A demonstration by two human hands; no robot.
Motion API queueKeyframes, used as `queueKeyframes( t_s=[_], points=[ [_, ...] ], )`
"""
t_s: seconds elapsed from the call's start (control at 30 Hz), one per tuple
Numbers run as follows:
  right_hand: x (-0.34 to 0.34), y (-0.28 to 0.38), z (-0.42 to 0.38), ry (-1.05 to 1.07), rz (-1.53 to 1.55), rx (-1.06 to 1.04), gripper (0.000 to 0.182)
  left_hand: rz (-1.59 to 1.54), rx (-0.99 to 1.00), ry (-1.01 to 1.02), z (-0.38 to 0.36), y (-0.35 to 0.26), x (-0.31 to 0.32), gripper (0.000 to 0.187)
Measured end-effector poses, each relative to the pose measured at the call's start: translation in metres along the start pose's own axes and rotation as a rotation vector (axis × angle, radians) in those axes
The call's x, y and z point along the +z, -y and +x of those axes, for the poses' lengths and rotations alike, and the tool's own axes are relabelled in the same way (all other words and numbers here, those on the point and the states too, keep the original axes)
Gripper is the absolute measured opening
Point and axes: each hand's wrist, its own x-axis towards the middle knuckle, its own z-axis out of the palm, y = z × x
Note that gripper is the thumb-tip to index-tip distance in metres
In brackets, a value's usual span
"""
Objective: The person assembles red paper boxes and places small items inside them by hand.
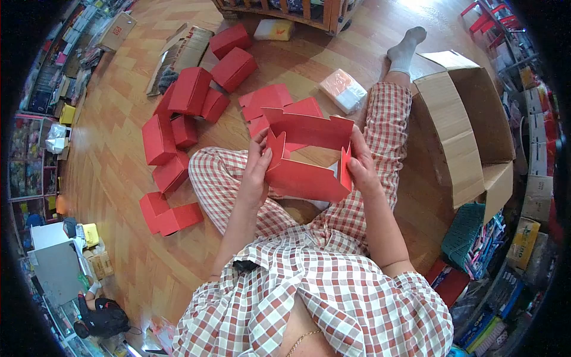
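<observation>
Both hands hold a red cardboard box above my lap, its walls standing up and the floor showing through its middle. My left hand grips the left end, fingers on the outside. On the right end, my right hand is closed with its thumb near the flaps. Just beyond, unfolded red cardboard pieces lie on the floor. Several folded red boxes are heaped to the left, and two more red boxes sit beside my bent knee.
An open brown carton stands right of my outstretched leg. A plastic-wrapped packet lies near that leg; a yellow-white packet is farther off. A teal basket of pens is at right. Flattened cardboard lies behind the boxes; shelves line both sides.
</observation>
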Motion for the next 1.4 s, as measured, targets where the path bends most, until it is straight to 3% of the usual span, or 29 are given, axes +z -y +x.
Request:
queueKeyframes(
  t_s=[0.13,0.4,0.57,0.67,0.7,0.73,0.77,0.83,0.93,1.17,1.2,1.23,1.4],
  points=[
    [0.002,0.015,0.003,0.054,0.032,-0.038,0.103,0.061,0.069,0.048,-0.002,-0.005,0.0,0.062],
    [-0.009,0.018,-0.006,0.053,-0.007,0.059,0.111,0.201,0.152,0.048,-0.017,-0.013,0.013,0.07],
    [-0.015,0.024,-0.011,0.076,-0.028,0.039,0.113,0.335,0.041,0.196,-0.026,-0.03,0.007,0.074],
    [-0.021,0.022,-0.015,0.124,-0.084,0.001,0.109,0.368,0.148,0.279,-0.024,-0.018,-0.005,0.063],
    [-0.024,0.017,-0.017,0.138,-0.026,-0.008,0.096,0.369,0.147,0.279,-0.027,-0.023,-0.005,0.063],
    [-0.026,0.015,-0.019,0.151,0.032,-0.017,0.084,0.201,0.037,0.318,-0.031,-0.029,-0.005,0.058],
    [-0.025,0.015,-0.019,0.15,0.032,-0.016,0.084,0.031,-0.072,0.354,-0.034,-0.035,-0.002,0.056],
    [-0.022,0.017,-0.018,0.121,0.048,0.084,0.058,-0.018,-0.142,0.296,-0.034,-0.025,-0.01,0.058],
    [-0.016,0.015,-0.021,0.09,-0.104,0.18,0.049,-0.048,-0.262,0.209,-0.032,0.0,-0.028,0.058],
    [-0.014,0.017,-0.023,0.064,-0.019,0.278,0.049,0.045,-0.412,0.208,-0.035,0.0,-0.025,0.044],
    [-0.014,0.015,-0.023,0.073,-0.138,0.255,0.049,0.043,-0.412,0.206,-0.036,-0.001,-0.025,0.044],
    [-0.014,0.014,-0.022,0.082,-0.257,0.229,0.05,0.066,-0.444,0.195,-0.037,-0.001,-0.026,0.047],
    [-0.01,0.024,-0.023,0.143,-0.214,0.291,0.051,0.057,-0.455,0.227,-0.04,0.003,-0.035,0.064]
  ],
)
